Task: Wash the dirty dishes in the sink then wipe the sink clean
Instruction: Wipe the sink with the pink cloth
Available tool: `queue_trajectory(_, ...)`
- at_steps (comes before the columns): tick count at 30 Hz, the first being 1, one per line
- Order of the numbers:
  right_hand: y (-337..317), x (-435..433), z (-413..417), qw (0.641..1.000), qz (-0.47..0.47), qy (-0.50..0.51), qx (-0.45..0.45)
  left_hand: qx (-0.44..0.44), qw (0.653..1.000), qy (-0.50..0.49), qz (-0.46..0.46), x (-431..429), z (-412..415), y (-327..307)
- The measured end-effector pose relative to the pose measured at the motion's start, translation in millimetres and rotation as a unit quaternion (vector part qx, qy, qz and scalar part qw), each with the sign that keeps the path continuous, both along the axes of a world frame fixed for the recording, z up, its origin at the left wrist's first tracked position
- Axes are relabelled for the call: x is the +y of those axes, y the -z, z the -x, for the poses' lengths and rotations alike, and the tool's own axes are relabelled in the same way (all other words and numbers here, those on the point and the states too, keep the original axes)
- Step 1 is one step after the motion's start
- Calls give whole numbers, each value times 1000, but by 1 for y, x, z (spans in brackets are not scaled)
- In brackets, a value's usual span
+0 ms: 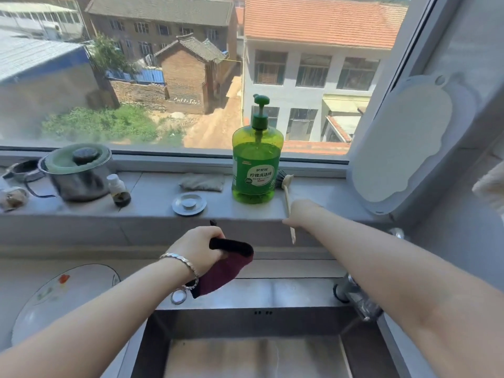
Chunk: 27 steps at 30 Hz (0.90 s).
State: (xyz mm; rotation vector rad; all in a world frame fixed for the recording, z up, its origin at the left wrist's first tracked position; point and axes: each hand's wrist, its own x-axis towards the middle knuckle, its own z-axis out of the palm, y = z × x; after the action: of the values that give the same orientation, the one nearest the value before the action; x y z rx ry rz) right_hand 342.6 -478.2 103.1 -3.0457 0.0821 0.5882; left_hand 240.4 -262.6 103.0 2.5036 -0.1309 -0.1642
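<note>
The right hand [300,214] pinches the dish brush [287,197] mid-handle. Its long axis crosses the window ledge's [150,208] front edge, bristles toward the glass beside the soap bottle [256,165]. The left hand [196,246], fingers [215,233] curled, grips a dark red cloth [226,268] over the sink's [245,309] back rim.

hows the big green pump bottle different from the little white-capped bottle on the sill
The green pump-top soap bottle is far bigger than the small white-capped bottle. The soap bottle is green plastic with a label; the small bottle is clear with dark contents low down. Both stand upright on the grey window sill.
</note>
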Motion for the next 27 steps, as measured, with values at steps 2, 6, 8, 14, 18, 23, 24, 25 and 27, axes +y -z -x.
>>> queue_trajectory(2, 8, -1, -19, 999, 24, 9, 28, 7, 1000, -5, 13, -1, -13, 3)
queue_trajectory(6, 13, -5, -45, 989, 106, -24, 103, 14, 1000, 4, 23, -5, -36, 15)
queue_trajectory(8, 11, -18, -57, 986, 137, -10, 94, 19, 999, 9, 26, -8, -46, 21)
queue_trajectory(14, 0, -79, -90, 989, 140, -20, -39, 23, 999, 30, 19, -20, -59, 34)
queue_trajectory(18, 5, -83, -91, 991, 124, -48, 0, 31, 999, 27, 21, -20, -62, 33)
queue_trajectory(23, -32, -41, -42, 980, 107, -164, 29, 29, 998, 16, 46, -18, -45, 26)
queue_trajectory(24, -42, -29, -20, 977, 82, -192, 49, 26, 998, 14, 62, -18, -38, 23)
queue_trajectory(25, -50, -17, 4, 974, 56, -212, 64, 20, 996, 14, 82, -19, -30, 20)
queue_trajectory(27, -55, 2, 58, 972, 5, -220, 84, 6, 992, 29, 120, -20, -11, 13)
